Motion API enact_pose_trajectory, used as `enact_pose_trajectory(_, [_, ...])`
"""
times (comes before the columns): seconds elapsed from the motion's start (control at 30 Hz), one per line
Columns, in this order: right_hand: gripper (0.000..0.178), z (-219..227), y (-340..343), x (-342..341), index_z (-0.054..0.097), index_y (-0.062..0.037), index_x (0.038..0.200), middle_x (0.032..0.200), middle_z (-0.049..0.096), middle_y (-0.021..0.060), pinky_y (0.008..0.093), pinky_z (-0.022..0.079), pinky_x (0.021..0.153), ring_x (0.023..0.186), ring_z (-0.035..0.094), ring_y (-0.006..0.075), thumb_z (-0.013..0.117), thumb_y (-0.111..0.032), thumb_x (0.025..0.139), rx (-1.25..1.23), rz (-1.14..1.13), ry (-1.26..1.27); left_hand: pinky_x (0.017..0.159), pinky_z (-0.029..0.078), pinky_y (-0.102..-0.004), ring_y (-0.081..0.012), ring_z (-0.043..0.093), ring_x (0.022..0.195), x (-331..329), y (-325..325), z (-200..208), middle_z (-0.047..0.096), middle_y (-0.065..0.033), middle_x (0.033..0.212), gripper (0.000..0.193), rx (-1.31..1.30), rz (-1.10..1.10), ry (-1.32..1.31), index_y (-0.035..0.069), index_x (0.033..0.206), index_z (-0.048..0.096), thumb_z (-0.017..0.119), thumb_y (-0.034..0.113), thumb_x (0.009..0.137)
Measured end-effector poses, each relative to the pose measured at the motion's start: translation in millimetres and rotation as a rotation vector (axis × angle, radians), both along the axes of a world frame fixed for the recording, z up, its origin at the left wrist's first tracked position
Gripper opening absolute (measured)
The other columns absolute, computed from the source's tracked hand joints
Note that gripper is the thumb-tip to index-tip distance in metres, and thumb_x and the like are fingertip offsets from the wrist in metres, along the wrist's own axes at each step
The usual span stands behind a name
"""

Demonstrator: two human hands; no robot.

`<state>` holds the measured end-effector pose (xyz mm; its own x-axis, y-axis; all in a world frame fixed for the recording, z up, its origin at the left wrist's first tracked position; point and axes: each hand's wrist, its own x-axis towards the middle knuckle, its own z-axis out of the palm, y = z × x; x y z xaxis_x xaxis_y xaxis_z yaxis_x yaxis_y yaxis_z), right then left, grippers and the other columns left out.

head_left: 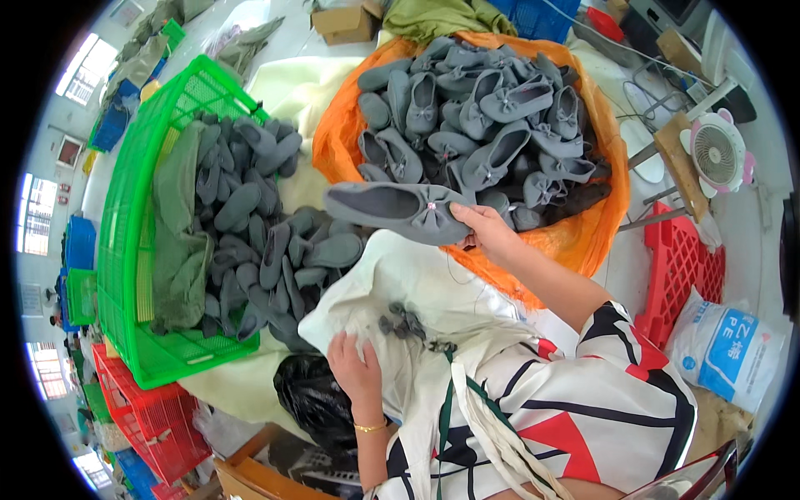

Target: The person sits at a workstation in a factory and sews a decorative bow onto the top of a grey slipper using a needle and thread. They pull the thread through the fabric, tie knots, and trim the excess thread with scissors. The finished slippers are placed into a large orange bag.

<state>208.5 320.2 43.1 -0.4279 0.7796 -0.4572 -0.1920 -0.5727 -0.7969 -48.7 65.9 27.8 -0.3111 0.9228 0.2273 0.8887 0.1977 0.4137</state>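
Observation:
A grey ballet flat [375, 204] with a small bow and a shiny bead at its toe is held up in front of me. My right hand [483, 229] grips it by the toe end, thumb on top. On the white cloth over my lap rests my left hand [353, 367], its fingers spread and nothing in them. A little heap of dark grey fabric bows [404, 322] lies on that cloth [358, 292], right of my left hand. Behind the held shoe, an orange sack [612, 167] is heaped with similar grey flats [500, 158].
To the left a green plastic crate [133, 250] lies tipped, with grey shoes [267, 242] spilling toward me. A black plastic bag [312, 396] and a red crate [158, 412] are at the lower left. On the right are a small fan [717, 146], a red pallet [667, 258] and a white sack [721, 350].

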Motion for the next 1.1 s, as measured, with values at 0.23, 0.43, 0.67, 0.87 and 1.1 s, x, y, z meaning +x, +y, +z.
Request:
enact_pose_trajectory(0.23, [0.038,10,79,22,0.063,-0.0014,0.106,0.089,0.063,0.0064,0.0315,0.055,0.062,0.065,0.058,0.0145,0.067,-0.036,0.093,0.042,-0.431,-0.011,0.103,0.039,-0.0512,-0.0432,0.049,0.119,10,-7,-51,0.055,-0.0221,0.128,0.026,-0.012,0.048,0.106,0.003,0.105,0.065,0.066,0.007,0.08])
enact_pose_trajectory(0.43, [0.028,5,167,62,0.063,0.0015,0.097,0.093,0.064,0.0079,0.0303,0.05,0.083,0.087,0.061,0.0165,0.056,-0.025,0.102,0.53,-0.257,0.209,0.101,0.04,-0.0503,-0.0429,0.049,0.119,2,-7,-55,0.055,-0.0215,0.128,0.029,0.008,0.045,0.104,0.005,0.11,0.065,0.064,0.012,0.082])
enact_pose_trajectory(0.67, [0.016,-24,12,-23,0.07,-0.0002,0.1,0.084,0.065,-0.0022,0.0211,0.046,0.072,0.078,0.057,0.0057,0.064,-0.015,0.095,0.464,0.103,-0.306,0.096,0.042,-0.0448,-0.0334,0.053,0.116,0,-6,-44,0.061,-0.0115,0.116,0.023,0.024,0.077,0.049,0.007,0.1,0.066,0.07,0.009,0.077])
enact_pose_trajectory(0.87, [0.016,-36,-68,-44,0.067,0.0003,0.1,0.086,0.066,0.0029,0.0243,0.045,0.07,0.075,0.056,0.0102,0.065,-0.015,0.094,0.635,0.363,-0.422,0.088,0.041,-0.0427,-0.0271,0.056,0.1,11,41,-28,0.061,-0.0083,0.093,0.022,-0.157,-0.063,0.124,0.007,0.09,0.065,0.075,0.015,0.072])
enact_pose_trajectory(1.1, [0.016,-30,-101,-51,0.065,0.0001,0.099,0.089,0.062,0.0093,0.0274,0.048,0.072,0.077,0.059,0.0176,0.067,-0.013,0.091,0.712,0.604,-0.429,0.086,0.043,-0.0412,-0.0278,0.057,0.094,0,40,-58,0.062,-0.0094,0.089,0.023,-0.155,-0.049,-0.114,0.004,0.085,0.064,0.078,0.017,0.072])
